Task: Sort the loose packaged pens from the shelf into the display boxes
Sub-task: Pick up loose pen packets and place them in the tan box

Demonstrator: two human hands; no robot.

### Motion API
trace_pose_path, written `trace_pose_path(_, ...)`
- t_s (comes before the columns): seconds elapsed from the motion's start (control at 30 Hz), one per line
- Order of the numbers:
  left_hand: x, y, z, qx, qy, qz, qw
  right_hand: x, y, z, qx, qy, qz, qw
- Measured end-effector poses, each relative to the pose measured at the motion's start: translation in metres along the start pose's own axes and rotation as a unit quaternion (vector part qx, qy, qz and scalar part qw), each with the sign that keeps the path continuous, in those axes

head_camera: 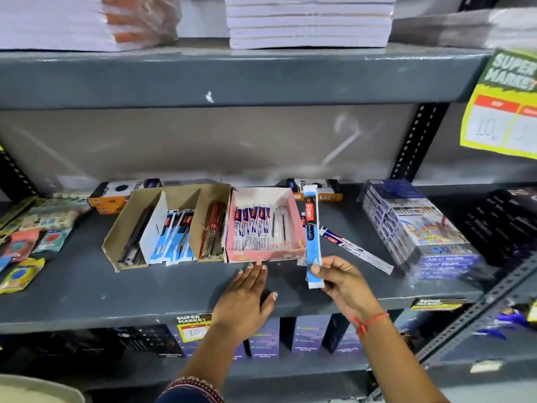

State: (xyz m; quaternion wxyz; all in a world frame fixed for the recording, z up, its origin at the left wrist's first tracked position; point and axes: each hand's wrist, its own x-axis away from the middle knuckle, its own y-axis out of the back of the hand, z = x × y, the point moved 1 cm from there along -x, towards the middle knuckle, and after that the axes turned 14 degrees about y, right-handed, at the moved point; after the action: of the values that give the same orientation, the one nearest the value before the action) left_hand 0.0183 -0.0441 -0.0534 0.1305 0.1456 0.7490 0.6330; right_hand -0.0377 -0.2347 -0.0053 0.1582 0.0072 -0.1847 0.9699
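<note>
The right hand (344,279) pinches the lower end of a long blue-and-white packaged pen with a red label (312,234) between thumb and fingers, holding it nearly upright just to the right of the pink cardboard display box (266,254). The pack's top end overlaps an orange-and-black carton (316,189) at the back of the shelf, so how far forward it stands is hard to judge. The left hand (247,295) lies flat on the grey metal shelf (87,289), fingers together and extended, fingertips at the pink box's front wall; whether they touch it I cannot tell.

The pink box holds white-and-blue packaged pens (255,225) lying lengthwise, with clear-wrapped ones at its right side. Touching its left wall sits a brown cardboard display box with dividers (122,228): dark pens in the left compartment, blue-and-white packs (177,237) in the middle, red-and-black packs (213,231) in the right. One loose white-and-blue packaged pen (356,250) lies slanted on the shelf right of the held pack, its near end passing behind the right hand's fingers.

Further right is a blurred stack of shrink-wrapped blue boxes (418,228), printing unreadable. Small packets (32,237) at the far left are cut by the frame edge. Motion blur smears the white paper stacks (308,21) on the shelf above.
</note>
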Motion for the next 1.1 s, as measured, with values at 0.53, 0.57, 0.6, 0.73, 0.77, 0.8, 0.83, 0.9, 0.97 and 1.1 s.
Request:
trace_pose_path(0.53,0.005,0.010,0.048,0.056,0.021,-0.037,0.998,0.005,-0.060,-0.006,0.049,0.005,0.040,0.998)
trace_pose_path(0.57,0.008,0.011,0.061,0.061,0.034,-0.044,0.997,0.003,-0.069,-0.008,0.060,0.006,0.051,0.997)
trace_pose_path(0.6,0.013,0.014,0.077,0.070,0.050,-0.047,0.995,0.002,-0.083,-0.010,0.073,0.006,0.065,0.995)
trace_pose_path(0.73,0.028,0.020,0.135,0.104,0.095,-0.071,0.987,-0.005,-0.147,-0.027,0.124,0.014,0.097,0.987)
trace_pose_path(0.77,0.031,0.022,0.151,0.102,0.107,-0.070,0.987,-0.006,-0.164,-0.034,0.136,0.015,0.092,0.986)
trace_pose_path(0.8,0.033,0.025,0.162,0.098,0.116,-0.069,0.986,-0.007,-0.178,-0.041,0.154,0.019,0.084,0.984)
trace_pose_path(0.83,0.035,0.029,0.176,0.092,0.126,-0.072,0.985,-0.007,-0.193,-0.050,0.178,0.021,0.082,0.980)
trace_pose_path(0.9,0.038,0.037,0.194,0.069,0.132,-0.079,0.986,-0.007,-0.215,-0.064,0.215,0.020,0.073,0.974)
trace_pose_path(0.97,0.040,0.042,0.209,0.070,0.138,-0.081,0.985,-0.009,-0.233,-0.076,0.237,0.017,0.058,0.970)
trace_pose_path(1.1,0.043,0.047,0.213,0.077,0.103,-0.086,0.988,-0.020,-0.260,-0.083,0.275,0.026,0.020,0.961)
